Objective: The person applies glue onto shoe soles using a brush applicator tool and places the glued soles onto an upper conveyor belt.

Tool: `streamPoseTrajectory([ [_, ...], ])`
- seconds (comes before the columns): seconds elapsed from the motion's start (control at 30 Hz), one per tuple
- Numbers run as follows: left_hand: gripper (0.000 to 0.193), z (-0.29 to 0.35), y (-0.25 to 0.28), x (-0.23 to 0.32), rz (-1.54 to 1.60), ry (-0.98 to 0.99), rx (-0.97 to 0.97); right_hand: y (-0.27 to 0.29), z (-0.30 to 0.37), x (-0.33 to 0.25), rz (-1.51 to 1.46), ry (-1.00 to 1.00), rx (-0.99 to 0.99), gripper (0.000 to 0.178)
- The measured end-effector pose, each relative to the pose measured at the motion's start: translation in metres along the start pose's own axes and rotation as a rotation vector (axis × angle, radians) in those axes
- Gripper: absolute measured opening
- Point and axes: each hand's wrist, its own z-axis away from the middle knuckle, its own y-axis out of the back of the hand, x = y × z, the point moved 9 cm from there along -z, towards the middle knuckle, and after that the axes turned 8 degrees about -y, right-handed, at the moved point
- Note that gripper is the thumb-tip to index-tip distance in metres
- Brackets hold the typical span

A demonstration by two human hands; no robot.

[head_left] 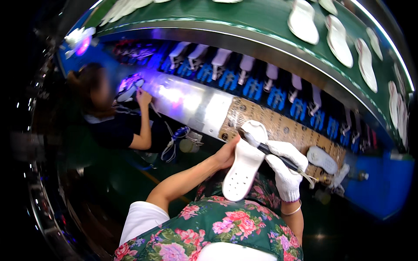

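Note:
A white shoe sole [244, 167] with small holes near its toe end is tilted over my lap. My bare left hand [228, 153] is closed on its left edge, with the fingers partly hidden beneath it. In a white knitted glove, my right hand [285, 169] grips a black-handled brush [264, 148]. The brush's dark head lies against the upper part of the sole, near the heel. A pale cord or tube trails from the handle's lower end. Right of my glove, another pale sole [322, 159] rests on the brown-covered bench [274, 119].
Several white soles [339, 41] lie on the green conveyor [257, 13] above the bench. Below it, pale soles [246, 65] stand in a row with blue pieces [252, 89]. At left, a person [109, 108] handles a shoe [129, 87] under purple light. A blue panel [383, 182] stands right.

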Motion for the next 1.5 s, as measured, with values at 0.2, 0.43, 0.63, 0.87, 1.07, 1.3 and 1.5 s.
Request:
streamPoseTrajectory([
  [0.2,0.111,0.037,-0.042,-0.023,0.321,0.236,-0.32,0.003,0.001,-0.014,0.15,0.129,0.023,0.023],
  [0.43,0.104,0.004,-0.069,0.001,0.361,0.061,-0.157,0.0,-0.005,-0.046,0.445,0.457,0.117,0.025],
  [0.63,0.104,0.002,-0.078,-0.016,-0.004,-0.016,-0.084,-0.015,-0.003,-0.057,0.652,0.641,0.176,0.037],
  [0.87,0.096,-0.007,-0.058,-0.018,-0.069,-0.059,-0.154,-0.015,0.004,-0.048,0.421,0.476,0.021,0.025],
  [1.07,0.092,-0.015,-0.054,-0.006,-0.089,-0.163,-0.168,-0.017,0.005,-0.041,0.61,0.562,0.032,0.04],
  [1.3,0.1,-0.023,-0.054,0.017,-0.188,-0.166,-0.196,0.006,-0.006,-0.03,0.396,0.407,0.058,0.028],
  [1.5,0.112,-0.033,-0.056,0.029,0.108,-0.151,-0.472,-0.022,0.006,-0.035,0.26,0.43,-0.136,0.03],
])
